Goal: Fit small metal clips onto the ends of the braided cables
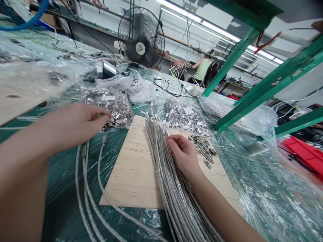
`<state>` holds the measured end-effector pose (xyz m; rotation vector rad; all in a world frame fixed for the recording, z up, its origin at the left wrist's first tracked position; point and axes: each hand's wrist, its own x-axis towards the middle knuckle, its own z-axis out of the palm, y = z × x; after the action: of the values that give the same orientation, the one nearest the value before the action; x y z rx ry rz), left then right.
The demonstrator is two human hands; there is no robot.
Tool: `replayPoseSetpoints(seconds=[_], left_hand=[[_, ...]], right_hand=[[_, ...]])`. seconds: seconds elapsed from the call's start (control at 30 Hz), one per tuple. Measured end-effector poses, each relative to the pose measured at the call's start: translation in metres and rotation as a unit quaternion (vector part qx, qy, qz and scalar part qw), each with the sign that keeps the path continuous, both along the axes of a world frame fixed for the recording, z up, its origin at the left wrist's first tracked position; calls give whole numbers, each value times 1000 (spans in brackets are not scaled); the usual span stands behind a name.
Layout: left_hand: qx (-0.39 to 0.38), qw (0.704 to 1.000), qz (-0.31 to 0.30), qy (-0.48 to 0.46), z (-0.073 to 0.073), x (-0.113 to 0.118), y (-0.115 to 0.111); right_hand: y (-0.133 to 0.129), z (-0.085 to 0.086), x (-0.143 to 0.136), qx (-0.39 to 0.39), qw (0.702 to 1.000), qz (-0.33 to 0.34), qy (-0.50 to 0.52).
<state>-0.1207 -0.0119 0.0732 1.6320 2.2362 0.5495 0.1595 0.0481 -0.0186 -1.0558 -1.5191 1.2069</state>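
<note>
My left hand (78, 122) reaches over the near edge of a plastic bag of small metal parts (113, 104), its fingertips pinched together by the loose pieces. What they hold is too small to tell. A thick bundle of grey braided cables (161, 168) runs down a wooden board (133, 164). My right hand (183, 151) rests against the bundle's right side, thumb and index finger closed near the cable ends. Small metal connectors (203, 148) lie on the board to its right. Several separate cables (87, 181) curve below my left hand.
Another bag of parts (188, 116) lies behind the board. A black fan (141, 38) stands at the back. Green metal posts (267, 85) slant across the right, near a red bin (305, 154). A person (203, 69) is in the background.
</note>
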Motion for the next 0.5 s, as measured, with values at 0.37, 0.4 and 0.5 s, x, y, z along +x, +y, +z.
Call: replayPoseSetpoints(seconds=[0.37, 0.4, 0.5], left_hand=[[-32, 873, -484, -57, -43, 100, -15], [-48, 877, -475, -57, -42, 95, -15], [-120, 894, -423, -83, -36, 75, -17]], right_hand=[[-4, 1, -1, 49, 997, 13, -58], [-5, 1, -1, 51, 997, 15, -62], [-5, 0, -2, 49, 996, 17, -73]])
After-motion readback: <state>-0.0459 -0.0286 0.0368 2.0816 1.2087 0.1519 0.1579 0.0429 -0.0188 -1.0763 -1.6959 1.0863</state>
